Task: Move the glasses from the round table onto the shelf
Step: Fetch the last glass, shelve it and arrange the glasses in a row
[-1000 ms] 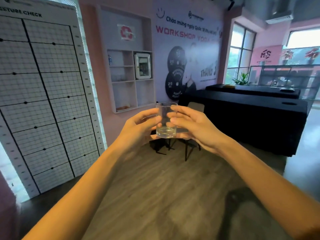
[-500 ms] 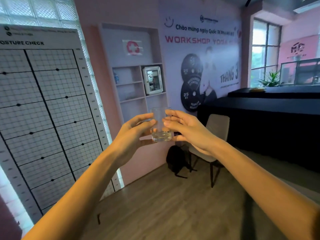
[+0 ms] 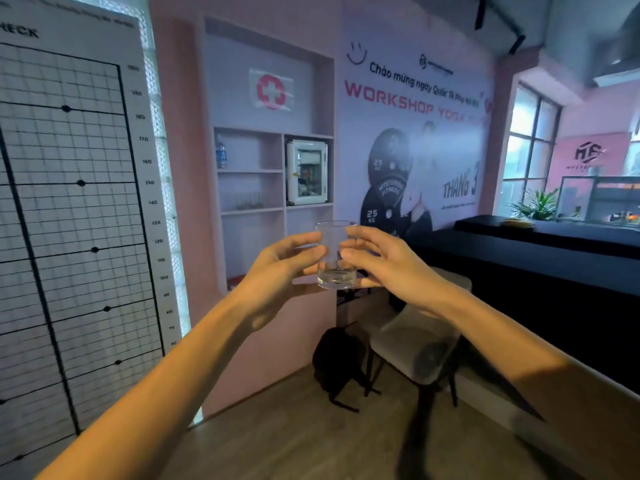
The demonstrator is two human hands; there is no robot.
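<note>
A clear, thick-based drinking glass [image 3: 335,268] is held upright at chest height between both hands. My left hand [image 3: 280,268] grips its left side and my right hand [image 3: 384,265] its right side. Behind it, set into the pink wall, is the white shelf unit [image 3: 252,211] with several compartments. Other clear glasses [image 3: 247,201] stand faintly visible on its middle left shelf. The round table is out of view.
A water bottle [image 3: 221,153] stands on the top left shelf and a small white cabinet [image 3: 306,172] fills the right compartment. A grey chair [image 3: 415,344] and a black backpack [image 3: 337,362] sit below right. A black-draped table [image 3: 540,268] runs along the right. A posture chart [image 3: 69,220] stands left.
The shelf unit has grown larger and nearer in view as I walk toward it. Both hands keep hold of the glass, carried slightly higher.
</note>
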